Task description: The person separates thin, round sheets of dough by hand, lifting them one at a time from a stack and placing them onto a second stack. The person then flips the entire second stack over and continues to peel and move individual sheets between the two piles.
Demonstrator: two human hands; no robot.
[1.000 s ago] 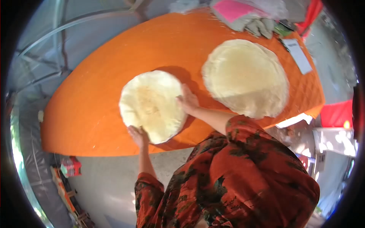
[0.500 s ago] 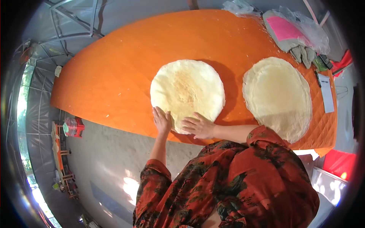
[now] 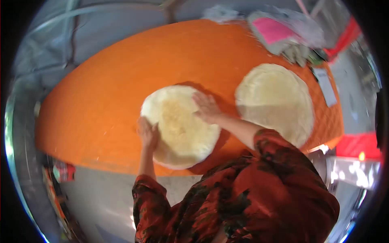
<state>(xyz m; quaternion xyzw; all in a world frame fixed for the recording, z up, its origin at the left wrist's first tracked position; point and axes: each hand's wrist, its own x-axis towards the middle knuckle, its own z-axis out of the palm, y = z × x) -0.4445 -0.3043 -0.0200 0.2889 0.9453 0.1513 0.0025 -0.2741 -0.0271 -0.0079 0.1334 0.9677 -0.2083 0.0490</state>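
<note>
A thick, round, cream-coloured disc (image 3: 178, 133) with a browned middle, like a large flatbread, lies on the orange quilted cover (image 3: 101, 101). At its left edge is my left hand (image 3: 148, 131), open, its fingers pointing up along the rim. My right hand (image 3: 207, 108) rests open over the upper right edge, palm down and fingers stretched toward the middle. To the right lies a second pale disc (image 3: 275, 91), wider and flatter, partly in shadow. My right forearm passes close by its lower left side. Both hands are slightly blurred.
Along the far right edge of the table are a pink and grey cloth bundle (image 3: 273, 31), clear plastic (image 3: 308, 30), grey gloves (image 3: 296, 54) and a white sheet (image 3: 325, 87). A red container (image 3: 65, 172) stands beyond the left end. Concrete floor (image 3: 97, 194) shows below the table.
My right hand has moved from the disc's near edge up to its upper right edge. The left hand stays at the left edge, now higher along it. The browned patch has turned slightly. The view has shifted.
</note>
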